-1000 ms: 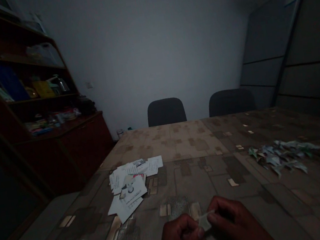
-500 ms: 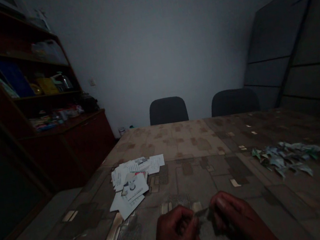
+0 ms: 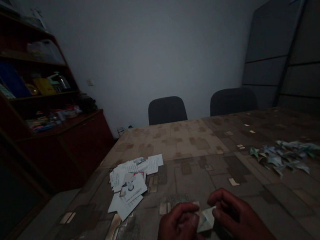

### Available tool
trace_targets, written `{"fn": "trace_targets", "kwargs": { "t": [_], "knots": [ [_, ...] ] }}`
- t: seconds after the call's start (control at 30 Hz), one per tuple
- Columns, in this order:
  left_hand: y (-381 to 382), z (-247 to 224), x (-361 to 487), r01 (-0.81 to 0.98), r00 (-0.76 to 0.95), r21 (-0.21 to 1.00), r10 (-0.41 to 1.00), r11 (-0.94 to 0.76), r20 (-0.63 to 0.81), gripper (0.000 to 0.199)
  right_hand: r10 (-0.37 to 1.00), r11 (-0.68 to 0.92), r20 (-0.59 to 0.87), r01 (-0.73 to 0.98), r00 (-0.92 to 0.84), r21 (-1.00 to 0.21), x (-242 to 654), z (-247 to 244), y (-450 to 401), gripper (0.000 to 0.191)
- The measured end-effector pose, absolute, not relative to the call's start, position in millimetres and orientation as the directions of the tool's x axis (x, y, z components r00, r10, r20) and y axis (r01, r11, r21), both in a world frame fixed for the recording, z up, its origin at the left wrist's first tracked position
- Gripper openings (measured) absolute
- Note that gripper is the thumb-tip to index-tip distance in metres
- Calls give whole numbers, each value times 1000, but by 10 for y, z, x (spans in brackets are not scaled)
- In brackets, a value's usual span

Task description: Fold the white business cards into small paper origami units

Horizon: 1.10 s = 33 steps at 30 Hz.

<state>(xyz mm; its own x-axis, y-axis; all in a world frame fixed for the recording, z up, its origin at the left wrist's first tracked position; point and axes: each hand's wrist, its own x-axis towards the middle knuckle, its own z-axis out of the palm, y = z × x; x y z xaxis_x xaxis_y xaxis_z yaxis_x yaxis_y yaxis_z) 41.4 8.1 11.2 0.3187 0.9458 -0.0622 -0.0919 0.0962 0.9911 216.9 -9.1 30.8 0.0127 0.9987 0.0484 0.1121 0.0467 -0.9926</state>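
A small pale folded piece of paper (image 3: 207, 223) is between my hands, just above the near part of the table. My left hand (image 3: 177, 227) pinches its left side, fingers curled. At the paper's right corner the thumb of my right hand (image 3: 237, 214) presses, while the index finger arches above; the fingertips behind are partly hidden. Farther left lies a loose pile of white printed cards (image 3: 132, 186). Off to the right is a heap of crumpled or folded paper pieces (image 3: 288, 155), pale with greenish tints.
A patterned cloth covers the table (image 3: 181, 141). Two dark chairs (image 3: 166, 110) stand at its far edge, before a plain wall. On the left is a reddish wooden cabinet (image 3: 85, 133) with stocked shelves, and at the right a grey panelled unit (image 3: 265, 40). The room is dim.
The paper has turned from nearly edge-on to showing its broad face. My right thumb and index finger have spread apart somewhat. The view has shifted slightly.
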Motion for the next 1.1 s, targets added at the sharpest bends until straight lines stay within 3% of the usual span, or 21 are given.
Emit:
{"fn": "trace_targets", "kwargs": {
  "t": [0.1, 0.23, 0.57, 0.87, 1.1],
  "knots": [
    [120, 25, 445, -227, 417, 943, 899, 242, -130, 55, 996, 93, 88, 166, -35, -982, 2196, 295, -105, 22],
    [116, -11, 466, -255, 475, 900, 857, 353, -201, 57, 994, 99, 87, 217, -65, -971, 2225, 277, -102, 20],
    [83, 55, 467, -269, 422, 876, 867, 399, -265, 57, 987, 116, 139, 245, 80, -963, 2109, 318, -170, 21],
    [15, 48, 493, -273, 406, 911, 896, 309, -182, 54, 988, 144, 154, 304, 10, -942, 2140, 236, -161, 20],
    [16, 42, 491, -111, 309, 984, 946, 136, -96, 29, 959, 230, 278, 423, 55, -877, 2095, 317, -229, 16]
  ]
}}
